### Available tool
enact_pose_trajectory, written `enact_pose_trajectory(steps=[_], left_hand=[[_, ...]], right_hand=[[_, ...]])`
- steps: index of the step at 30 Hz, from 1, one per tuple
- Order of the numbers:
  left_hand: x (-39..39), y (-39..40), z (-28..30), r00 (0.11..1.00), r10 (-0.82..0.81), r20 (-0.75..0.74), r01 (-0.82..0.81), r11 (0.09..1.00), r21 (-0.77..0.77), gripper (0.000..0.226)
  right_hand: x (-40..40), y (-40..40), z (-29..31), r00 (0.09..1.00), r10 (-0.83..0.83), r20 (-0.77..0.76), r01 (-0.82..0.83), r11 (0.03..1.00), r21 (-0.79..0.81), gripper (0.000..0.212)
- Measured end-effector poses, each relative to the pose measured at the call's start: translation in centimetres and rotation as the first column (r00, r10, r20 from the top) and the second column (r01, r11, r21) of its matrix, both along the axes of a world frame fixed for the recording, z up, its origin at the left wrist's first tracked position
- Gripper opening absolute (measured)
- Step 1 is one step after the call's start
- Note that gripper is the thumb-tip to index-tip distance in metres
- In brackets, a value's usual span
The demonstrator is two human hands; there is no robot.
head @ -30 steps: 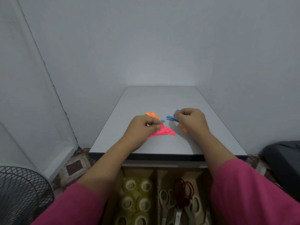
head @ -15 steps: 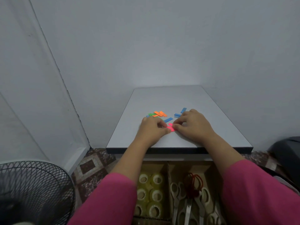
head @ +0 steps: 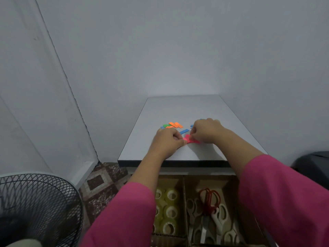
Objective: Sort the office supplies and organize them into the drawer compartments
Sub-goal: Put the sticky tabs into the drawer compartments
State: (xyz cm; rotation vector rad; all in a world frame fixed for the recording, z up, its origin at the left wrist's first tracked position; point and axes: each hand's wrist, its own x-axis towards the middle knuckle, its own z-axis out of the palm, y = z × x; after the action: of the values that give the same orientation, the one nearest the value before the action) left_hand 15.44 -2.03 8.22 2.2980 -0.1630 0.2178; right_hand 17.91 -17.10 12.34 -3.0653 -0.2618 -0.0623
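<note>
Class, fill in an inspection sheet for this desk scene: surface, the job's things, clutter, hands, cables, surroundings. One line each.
Surface: grey desk top, far half bare.
Job's things: pink paper strips between both hands; orange strips, a green strip and a blue strip lie loose behind them; tape rolls fill the left drawer compartment, scissors the right.
Clutter: nothing seen.
Hands: left hand and right hand both pinch the pink strips.
Cables: nothing seen.
Surroundings: plain wall, fan grille at lower left, patterned floor.
</note>
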Motion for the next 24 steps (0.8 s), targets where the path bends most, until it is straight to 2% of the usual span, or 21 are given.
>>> enact_pose_trajectory(steps=[4,9,12,15,18,21,24], left_hand=[[-0.1,0.1,0.0,1.000,-0.009,0.026,0.010,1.000,-0.025,0.015],[0.0,0.3,-0.1,1.000,-0.012,0.021,0.013,0.997,-0.078,0.015],[0.1,0.3,0.0,0.999,-0.035,-0.003,0.034,0.994,-0.099,0.012],[0.1,0.2,0.1,0.999,-0.048,-0.015,0.047,0.996,-0.075,0.021],[0.1,0.2,0.2,0.999,-0.051,-0.016,0.050,0.998,-0.027,0.033],[0.0,0.1,0.2,0.999,-0.050,-0.014,0.050,0.999,-0.005,0.028],[0.0,0.1,0.3,0.999,-0.045,-0.015,0.045,0.998,-0.031,0.011]], right_hand=[[-0.1,0.3,0.0,0.997,-0.062,-0.042,0.069,0.982,0.177,0.022],[-0.2,-0.9,0.5,0.998,-0.060,0.000,0.055,0.922,0.382,0.014],[-0.1,-1.3,0.9,0.999,-0.040,-0.008,0.039,0.894,0.446,0.007],[-0.5,-1.3,1.1,0.998,0.030,-0.055,-0.003,0.899,0.438,0.011],[-0.6,-0.9,0.7,0.993,0.046,-0.107,-0.005,0.937,0.350,0.018],[-0.7,-0.5,0.4,0.992,0.029,-0.126,0.008,0.960,0.279,0.019],[-0.7,-0.3,0.7,0.991,0.016,-0.136,0.020,0.965,0.262,0.023]])
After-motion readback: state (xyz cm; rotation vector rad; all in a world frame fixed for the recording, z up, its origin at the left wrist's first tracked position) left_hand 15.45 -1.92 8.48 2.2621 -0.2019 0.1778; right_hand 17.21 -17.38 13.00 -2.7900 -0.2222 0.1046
